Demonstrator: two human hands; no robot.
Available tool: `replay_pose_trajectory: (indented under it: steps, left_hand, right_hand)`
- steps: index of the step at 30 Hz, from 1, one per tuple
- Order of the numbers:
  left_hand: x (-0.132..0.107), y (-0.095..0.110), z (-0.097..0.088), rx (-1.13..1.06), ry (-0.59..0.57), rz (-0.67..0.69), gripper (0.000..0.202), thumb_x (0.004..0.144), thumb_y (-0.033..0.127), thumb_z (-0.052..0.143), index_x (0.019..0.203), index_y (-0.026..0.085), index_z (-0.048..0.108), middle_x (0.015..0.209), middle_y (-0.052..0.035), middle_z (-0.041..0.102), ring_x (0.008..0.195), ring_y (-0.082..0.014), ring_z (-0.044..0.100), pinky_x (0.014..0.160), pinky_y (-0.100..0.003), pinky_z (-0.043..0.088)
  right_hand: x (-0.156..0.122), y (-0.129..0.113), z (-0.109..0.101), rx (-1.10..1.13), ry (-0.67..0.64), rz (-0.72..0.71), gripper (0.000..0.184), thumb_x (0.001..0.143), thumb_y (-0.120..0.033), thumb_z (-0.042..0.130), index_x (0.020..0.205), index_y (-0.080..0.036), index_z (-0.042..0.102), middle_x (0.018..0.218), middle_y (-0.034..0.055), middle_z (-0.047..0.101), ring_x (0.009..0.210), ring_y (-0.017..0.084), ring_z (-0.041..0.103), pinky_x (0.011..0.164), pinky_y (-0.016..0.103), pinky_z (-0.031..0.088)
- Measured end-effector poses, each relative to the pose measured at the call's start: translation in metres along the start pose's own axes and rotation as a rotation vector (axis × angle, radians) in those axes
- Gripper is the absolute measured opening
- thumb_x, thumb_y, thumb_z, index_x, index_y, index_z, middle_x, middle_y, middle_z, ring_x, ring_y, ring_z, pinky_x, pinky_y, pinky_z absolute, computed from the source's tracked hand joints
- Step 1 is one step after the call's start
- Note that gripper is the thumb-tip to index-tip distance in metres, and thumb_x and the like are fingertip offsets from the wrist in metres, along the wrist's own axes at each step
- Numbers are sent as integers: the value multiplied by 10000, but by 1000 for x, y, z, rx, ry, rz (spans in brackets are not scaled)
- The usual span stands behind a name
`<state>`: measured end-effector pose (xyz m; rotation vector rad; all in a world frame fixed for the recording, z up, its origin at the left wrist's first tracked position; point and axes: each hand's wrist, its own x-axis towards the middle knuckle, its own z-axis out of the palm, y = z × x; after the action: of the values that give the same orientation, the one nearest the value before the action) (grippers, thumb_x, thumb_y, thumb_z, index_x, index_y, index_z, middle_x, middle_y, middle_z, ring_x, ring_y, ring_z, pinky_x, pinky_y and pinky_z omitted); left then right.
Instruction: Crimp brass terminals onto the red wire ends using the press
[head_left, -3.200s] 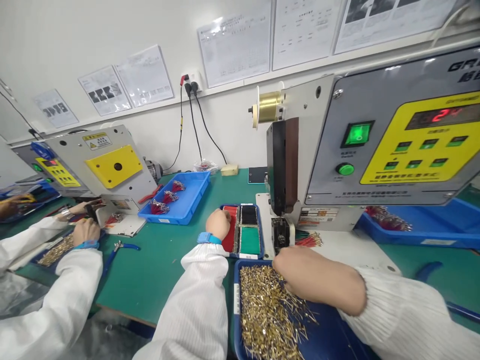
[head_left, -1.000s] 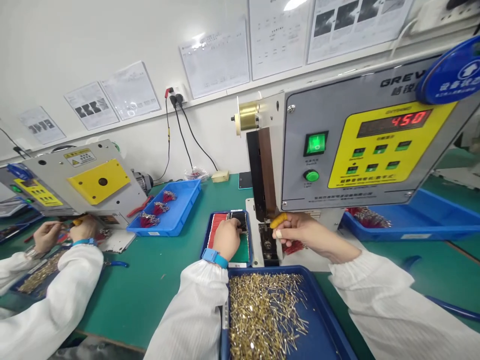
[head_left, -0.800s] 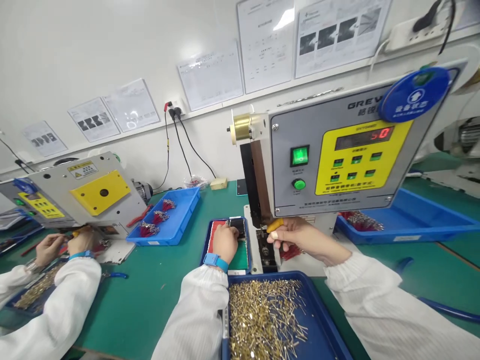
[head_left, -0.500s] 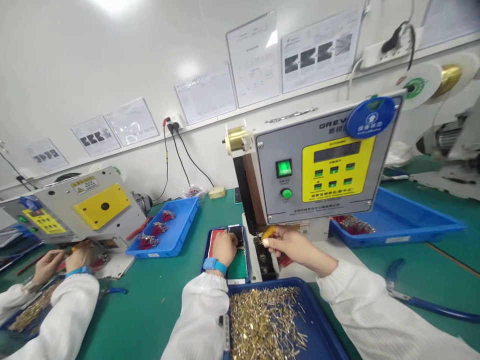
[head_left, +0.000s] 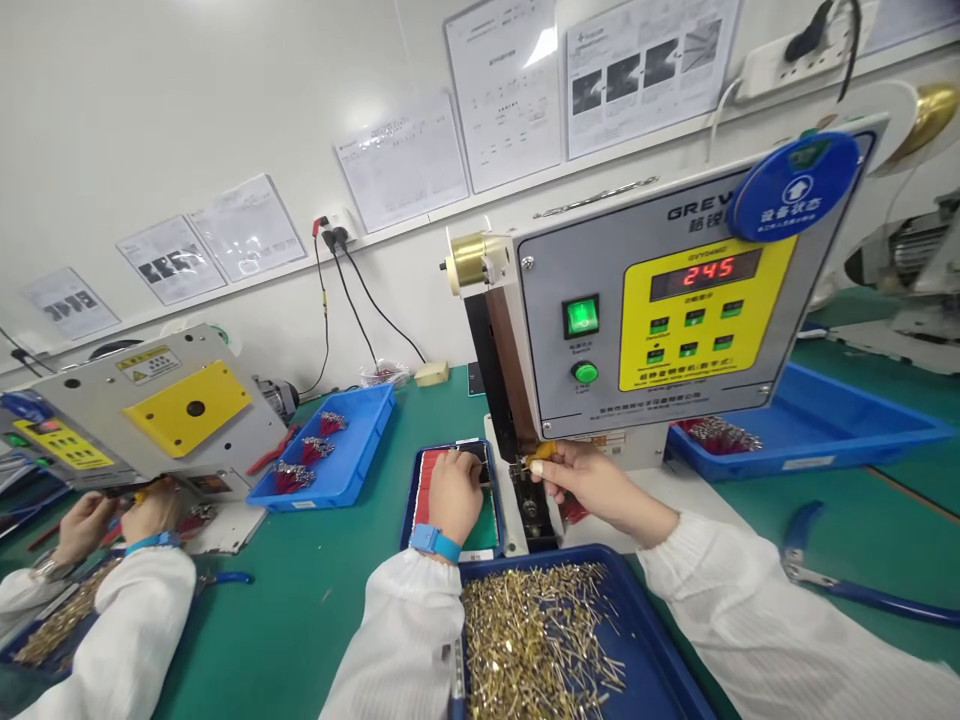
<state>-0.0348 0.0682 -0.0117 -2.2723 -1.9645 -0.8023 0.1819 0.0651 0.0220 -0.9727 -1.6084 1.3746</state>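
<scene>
Brass pins lie heaped loose in a dark blue tray [head_left: 600,590] at the front of the bench, just below the person's forearms, within easy reach of both hands. Right hand [head_left: 592,488] is closed in a pinch, with a yellow finger cot [head_left: 541,456] on one fingertip, on a small item [head_left: 525,466] too small to make out, held right at the tooling block [head_left: 534,510] of a bench machine [head_left: 645,320]. Left hand [head_left: 454,495] is curled, fingertips down over a small blue tray [head_left: 409,510] with red and green pads; whether it grips anything is hidden. Machine's yellow panel [head_left: 701,320] reads 245, green switch [head_left: 581,317] lit. Blue trays of red wire bundles sit to either side [head_left: 330,497] [head_left: 810,430], blue-handled pliers [head_left: 847,590] lying on the green bench mat [head_left: 300,620]. A co-worker's hands [head_left: 150,512] work at a matching machine on the left. Printed sheets [head_left: 502,95] are taped along the white wall.
</scene>
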Motion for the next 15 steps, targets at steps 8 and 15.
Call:
replay_pose_trajectory:
  steps: [8,15]
  left_hand:
    - [-15,29,-13,-198,303,299,174,970,186,436,903,182,596,886,-58,607,864,-191,539,788,-319,442]
    - [-19,33,-15,-209,370,336,207,960,133,418,958,186,618,921,-64,615,882,-183,548,782,-304,458]
  right_hand:
    - [1,7,-1,106,-18,-11,345,732,-507,674,788,-187,557,661,2,547,571,134,508,546,283,442]
    - [1,8,5,62,56,-9,293,752,-461,650,787,-199,523,596,-30,516,523,126,494,511,270,438]
